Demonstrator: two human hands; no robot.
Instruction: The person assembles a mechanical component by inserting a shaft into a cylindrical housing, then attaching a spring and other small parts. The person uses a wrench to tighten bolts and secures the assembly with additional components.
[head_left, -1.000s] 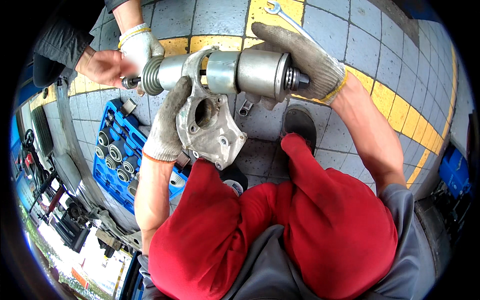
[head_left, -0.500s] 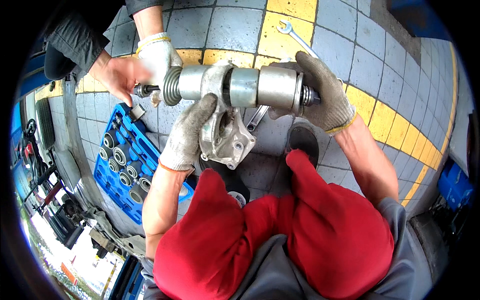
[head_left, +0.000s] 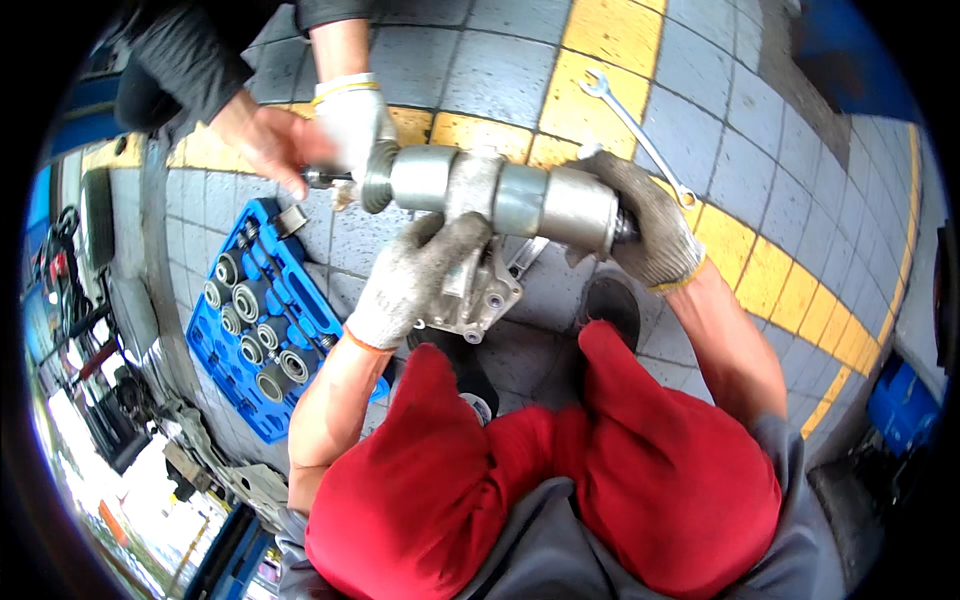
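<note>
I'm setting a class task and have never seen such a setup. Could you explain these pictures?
No robot here: a person wears the camera on their head, looking down; its wide lens bends straight edges. Their gloved left hand grips a metal bracket; the gloved right hand holds the end of a row of cylinders. Near the row's other end are a co-worker's gloved hand and bare hand. On the tiled floor lie a spanner and an open blue case of round parts.
</note>
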